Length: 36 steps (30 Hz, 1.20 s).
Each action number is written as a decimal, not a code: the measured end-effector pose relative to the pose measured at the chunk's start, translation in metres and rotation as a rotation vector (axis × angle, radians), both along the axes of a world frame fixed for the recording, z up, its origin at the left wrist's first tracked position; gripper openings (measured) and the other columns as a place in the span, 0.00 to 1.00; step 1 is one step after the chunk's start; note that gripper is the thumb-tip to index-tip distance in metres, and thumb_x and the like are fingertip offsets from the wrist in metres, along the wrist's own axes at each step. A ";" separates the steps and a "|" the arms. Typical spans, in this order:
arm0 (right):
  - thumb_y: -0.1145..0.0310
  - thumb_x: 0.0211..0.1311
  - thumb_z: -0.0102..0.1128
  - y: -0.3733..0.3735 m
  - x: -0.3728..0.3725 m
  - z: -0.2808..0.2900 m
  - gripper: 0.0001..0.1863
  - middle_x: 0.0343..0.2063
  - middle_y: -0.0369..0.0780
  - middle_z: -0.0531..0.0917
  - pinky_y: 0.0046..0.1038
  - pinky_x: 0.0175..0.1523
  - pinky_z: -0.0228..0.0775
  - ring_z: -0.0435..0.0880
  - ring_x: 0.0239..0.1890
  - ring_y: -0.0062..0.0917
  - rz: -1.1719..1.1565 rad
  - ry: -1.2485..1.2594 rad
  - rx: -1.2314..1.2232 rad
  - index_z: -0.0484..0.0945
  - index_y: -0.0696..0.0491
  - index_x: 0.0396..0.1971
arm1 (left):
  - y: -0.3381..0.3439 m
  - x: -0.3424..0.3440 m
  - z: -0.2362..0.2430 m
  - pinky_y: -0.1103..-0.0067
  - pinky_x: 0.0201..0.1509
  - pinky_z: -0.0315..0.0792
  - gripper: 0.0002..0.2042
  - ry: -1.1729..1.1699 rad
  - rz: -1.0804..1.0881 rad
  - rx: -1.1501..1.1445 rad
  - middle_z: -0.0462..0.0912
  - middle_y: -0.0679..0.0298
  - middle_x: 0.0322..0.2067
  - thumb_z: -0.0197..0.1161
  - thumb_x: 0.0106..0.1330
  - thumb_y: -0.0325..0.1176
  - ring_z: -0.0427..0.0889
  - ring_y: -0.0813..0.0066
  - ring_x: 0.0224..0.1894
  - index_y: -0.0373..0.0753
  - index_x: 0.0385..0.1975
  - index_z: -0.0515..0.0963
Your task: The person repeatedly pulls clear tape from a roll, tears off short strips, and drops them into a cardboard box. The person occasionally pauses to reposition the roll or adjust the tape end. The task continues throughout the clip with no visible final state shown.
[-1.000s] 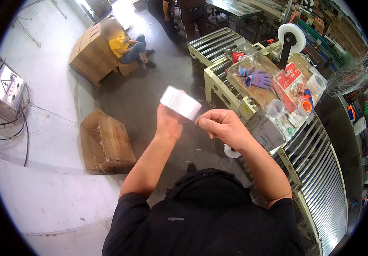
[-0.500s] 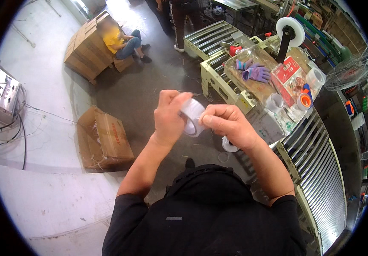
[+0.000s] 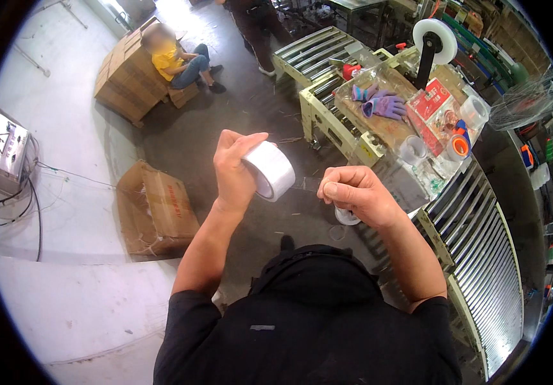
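Note:
My left hand (image 3: 231,168) is wrapped round a wide roll of clear packing tape (image 3: 272,168), which looks whitish and is held tilted in front of my chest. To the right of it, my right hand (image 3: 361,197) is closed in a pinch, thumb against fingers. A thin see-through strip of tape (image 3: 306,184) spans the gap between the roll and those fingertips. Where exactly the strip ends inside the pinch is hidden by the fingers.
On my right runs a roller conveyor (image 3: 475,256) with a worktop bearing purple gloves (image 3: 384,106), tape rolls (image 3: 412,149) and a film reel (image 3: 435,41). An open carton (image 3: 167,212) stands at left. A person in yellow (image 3: 167,61) sits by stacked boxes (image 3: 126,80); another stands farther back.
My hands have drawn apart, the roll going left and my right hand going right. A strip of tape now stretches between them. The roll has turned its broad outer face toward view.

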State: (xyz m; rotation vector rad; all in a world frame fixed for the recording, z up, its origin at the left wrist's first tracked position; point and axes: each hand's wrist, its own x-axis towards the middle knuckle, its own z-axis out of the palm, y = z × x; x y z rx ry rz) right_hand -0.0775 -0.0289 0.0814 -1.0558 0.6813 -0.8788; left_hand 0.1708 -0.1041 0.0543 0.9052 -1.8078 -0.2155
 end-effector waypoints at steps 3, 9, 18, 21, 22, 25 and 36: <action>0.63 0.64 0.59 -0.002 -0.002 -0.007 0.10 0.25 0.28 0.78 0.14 0.28 0.54 0.64 0.23 0.07 0.000 0.015 -0.016 0.82 0.53 0.32 | -0.002 0.002 -0.006 0.81 0.36 0.76 0.16 -0.018 0.023 0.030 0.72 0.64 0.31 0.65 0.49 0.16 0.80 0.75 0.32 0.37 0.39 0.83; 0.62 0.64 0.59 0.001 -0.015 -0.020 0.11 0.24 0.28 0.78 0.14 0.29 0.55 0.65 0.24 0.07 0.000 0.056 -0.023 0.81 0.54 0.31 | -0.004 0.020 -0.001 0.82 0.40 0.75 0.11 0.083 0.124 0.172 0.76 0.64 0.32 0.59 0.58 0.18 0.81 0.76 0.34 0.37 0.38 0.82; 0.65 0.65 0.58 0.003 -0.013 -0.035 0.10 0.26 0.30 0.78 0.16 0.34 0.60 0.69 0.28 0.10 0.057 0.033 0.053 0.81 0.56 0.31 | -0.021 0.044 -0.030 0.75 0.30 0.75 0.09 1.102 -0.041 0.748 0.82 0.62 0.29 0.53 0.65 0.29 0.80 0.71 0.28 0.33 0.37 0.79; 0.65 0.66 0.58 0.005 -0.014 -0.041 0.10 0.26 0.30 0.78 0.17 0.36 0.62 0.70 0.30 0.10 0.067 0.080 0.050 0.81 0.56 0.32 | -0.023 0.060 -0.032 0.69 0.23 0.75 0.09 1.299 -0.089 0.794 0.82 0.63 0.30 0.54 0.65 0.32 0.79 0.69 0.24 0.36 0.39 0.78; 0.65 0.66 0.58 0.006 -0.013 -0.042 0.10 0.26 0.30 0.78 0.17 0.37 0.62 0.71 0.31 0.11 0.067 0.102 0.046 0.81 0.56 0.32 | -0.026 0.061 -0.036 0.69 0.23 0.75 0.09 1.322 -0.053 0.785 0.81 0.64 0.30 0.54 0.65 0.32 0.79 0.69 0.24 0.37 0.39 0.78; 0.64 0.66 0.59 0.008 -0.010 -0.053 0.11 0.26 0.30 0.78 0.18 0.39 0.63 0.72 0.32 0.11 0.075 0.135 0.063 0.81 0.57 0.32 | -0.017 0.058 -0.027 0.70 0.27 0.76 0.07 1.325 -0.126 0.856 0.81 0.65 0.31 0.57 0.66 0.34 0.80 0.68 0.25 0.40 0.39 0.77; 0.63 0.68 0.56 0.007 -0.019 -0.090 0.13 0.30 0.32 0.77 0.18 0.36 0.63 0.71 0.29 0.12 0.013 0.212 0.017 0.81 0.58 0.36 | -0.016 0.059 -0.036 0.70 0.30 0.76 0.07 1.513 -0.109 1.121 0.79 0.68 0.33 0.63 0.63 0.28 0.80 0.69 0.30 0.43 0.39 0.76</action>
